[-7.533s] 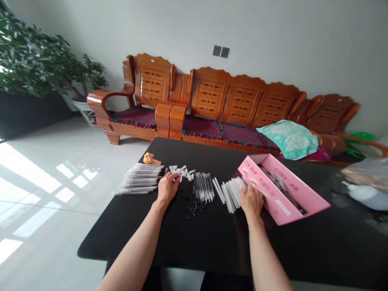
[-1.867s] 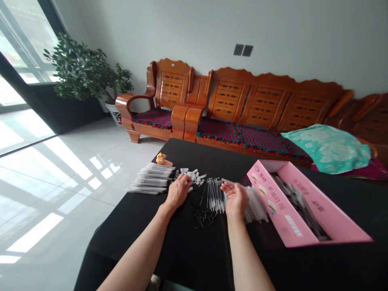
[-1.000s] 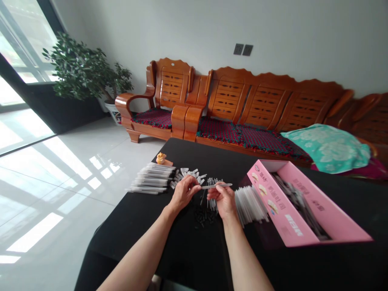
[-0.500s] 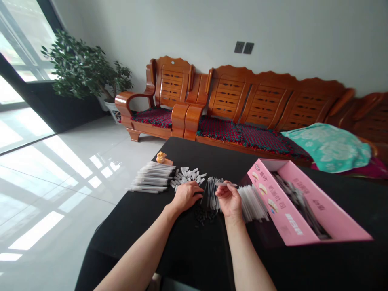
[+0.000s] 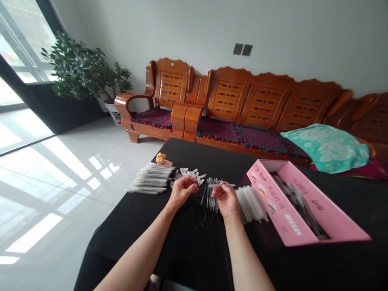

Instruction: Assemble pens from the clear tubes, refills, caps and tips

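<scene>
My right hand (image 5: 226, 199) is lifted a little off the black table (image 5: 188, 242) and pinches a clear pen tube (image 5: 222, 185) held level. My left hand (image 5: 181, 188) is raised beside it with fingers curled, pinching something too small to name. Between and below the hands lie thin refills (image 5: 212, 192) and small black parts (image 5: 203, 215). A row of finished pens (image 5: 153, 178) lies to the left, white caps (image 5: 189, 173) behind my left hand, and clear empty tubes (image 5: 251, 204) to the right.
An open pink box (image 5: 291, 226) with dark pens inside sits on the right of the table. A small orange figure (image 5: 161, 158) stands at the far left corner. Wooden sofas (image 5: 242, 105), a teal blanket (image 5: 327, 147) and a potted plant (image 5: 81, 72) stand beyond.
My left hand has lifted off the table from the black parts and curled its fingers. My right hand keeps the tube and has shifted slightly left and down.
</scene>
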The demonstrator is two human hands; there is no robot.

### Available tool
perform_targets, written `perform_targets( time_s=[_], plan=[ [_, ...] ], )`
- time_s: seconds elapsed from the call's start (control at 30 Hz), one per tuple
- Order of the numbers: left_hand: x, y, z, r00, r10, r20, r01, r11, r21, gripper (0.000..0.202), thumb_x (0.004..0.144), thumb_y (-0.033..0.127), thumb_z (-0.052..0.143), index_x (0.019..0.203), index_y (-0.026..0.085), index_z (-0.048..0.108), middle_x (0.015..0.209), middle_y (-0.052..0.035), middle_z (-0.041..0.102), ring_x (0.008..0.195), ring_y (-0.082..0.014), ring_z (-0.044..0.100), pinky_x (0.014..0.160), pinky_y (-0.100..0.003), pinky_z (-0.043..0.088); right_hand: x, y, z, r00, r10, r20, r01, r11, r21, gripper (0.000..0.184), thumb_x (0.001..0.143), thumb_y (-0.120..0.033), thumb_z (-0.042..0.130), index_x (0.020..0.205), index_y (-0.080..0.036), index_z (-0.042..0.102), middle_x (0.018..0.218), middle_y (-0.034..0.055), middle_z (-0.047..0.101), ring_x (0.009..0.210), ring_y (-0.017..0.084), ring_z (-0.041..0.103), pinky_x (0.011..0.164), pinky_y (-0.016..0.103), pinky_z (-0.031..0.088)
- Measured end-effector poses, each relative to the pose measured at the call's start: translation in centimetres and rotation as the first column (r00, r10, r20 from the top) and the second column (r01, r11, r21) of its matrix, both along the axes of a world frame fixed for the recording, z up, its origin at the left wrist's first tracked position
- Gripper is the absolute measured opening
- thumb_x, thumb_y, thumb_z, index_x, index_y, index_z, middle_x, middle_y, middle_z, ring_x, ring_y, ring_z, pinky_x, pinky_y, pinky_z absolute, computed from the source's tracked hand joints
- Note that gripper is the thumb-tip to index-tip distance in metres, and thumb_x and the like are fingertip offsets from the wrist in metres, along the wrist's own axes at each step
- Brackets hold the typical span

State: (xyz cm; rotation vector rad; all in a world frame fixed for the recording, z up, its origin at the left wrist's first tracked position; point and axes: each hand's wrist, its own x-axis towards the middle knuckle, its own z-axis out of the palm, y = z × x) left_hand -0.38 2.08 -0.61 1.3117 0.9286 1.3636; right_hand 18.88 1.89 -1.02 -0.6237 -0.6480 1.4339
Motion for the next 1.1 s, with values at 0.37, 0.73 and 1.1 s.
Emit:
perform_targets(
  time_s=[0.37, 0.73, 1.1],
  plan=[
    [0.6, -0.2, 0.6, 0.986, -0.118, 0.120, 0.131, 0.986, -0.108, 0.034, 0.071, 0.037, 0.078, 0.088, 0.011, 0.065, 0.063, -0.0031, 0.066, 0.054, -0.0143, 0.062, 0.055, -0.025, 0.051, -0.8, -0.4, 0.4, 0.994, 0.013, 0.105, -0.012, 1.000, -0.006, 0.018, 0.072, -0.024, 0.073, 0.086, -0.017, 0.064, 0.069, 0.0049, 0.075, 0.057, 0.020, 0.071, 0.053, 0.031, 0.060],
    [0.5, -0.1, 0.3, 0.986, -0.134, 0.098, 0.146, 0.982, -0.122, 0.033, 0.071, 0.037, 0.077, 0.086, 0.010, 0.064, 0.061, -0.0028, 0.066, 0.053, -0.0141, 0.062, 0.055, -0.026, 0.052, -1.0, -0.4, 0.4, 0.987, 0.022, 0.157, -0.023, 1.000, 0.001, 0.021, 0.072, -0.027, 0.074, 0.085, -0.016, 0.062, 0.067, 0.0054, 0.074, 0.051, 0.019, 0.070, 0.052, 0.030, 0.060],
    [0.6, 0.0, 0.1, 0.988, -0.132, 0.076, 0.141, 0.982, -0.126, 0.032, 0.072, 0.038, 0.077, 0.085, 0.012, 0.064, 0.061, -0.0022, 0.066, 0.053, -0.0138, 0.063, 0.055, -0.025, 0.052, -1.2, -0.4, 0.4, 0.984, 0.018, 0.176, -0.018, 1.000, 0.001, 0.021, 0.072, -0.026, 0.075, 0.085, -0.016, 0.062, 0.066, 0.0050, 0.074, 0.051, 0.019, 0.069, 0.049, 0.029, 0.058]
  ],
)
